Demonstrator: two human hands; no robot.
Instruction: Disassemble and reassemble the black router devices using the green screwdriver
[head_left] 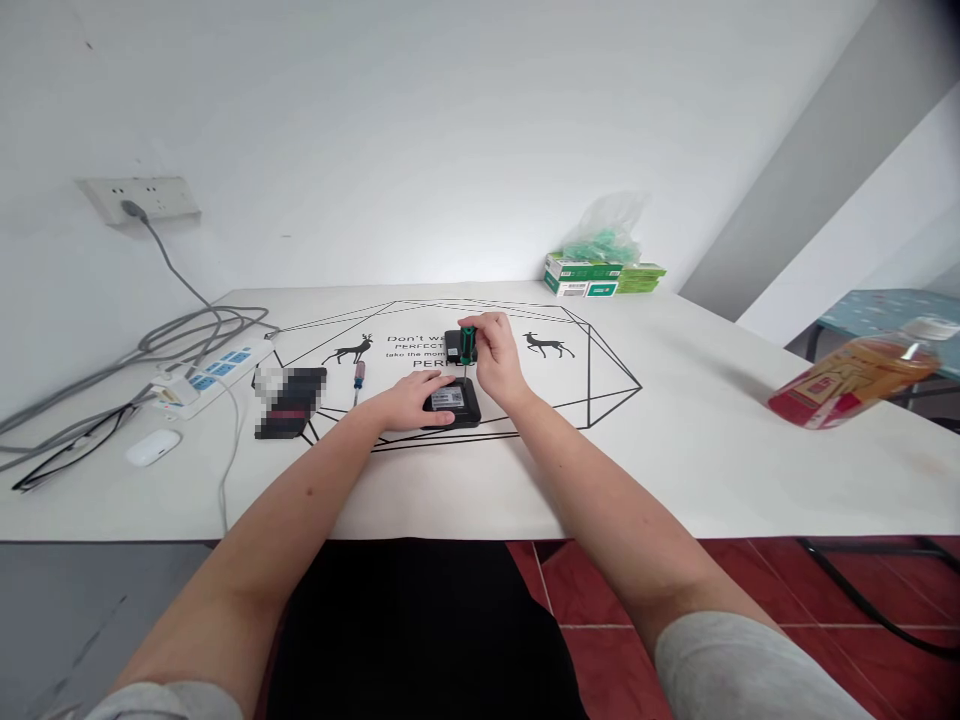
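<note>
A flat black device with a white printed label lies on the desk in front of me. My left hand grips it from the left, its thumb and fingers resting over the near and far sides. In my right hand is a screwdriver with a green and black handle. It stands upright, its shaft pointing down at the far right corner of the device; the exact contact of the tip is too small to see. Just behind, a second black box-shaped piece is partly hidden by the screwdriver and my right hand.
Another screwdriver and a dark, blurred-out object lie to the left. Further left are a power strip, cables, a white earbud case and glasses. Green-white boxes stand at the back; a drink bottle is right.
</note>
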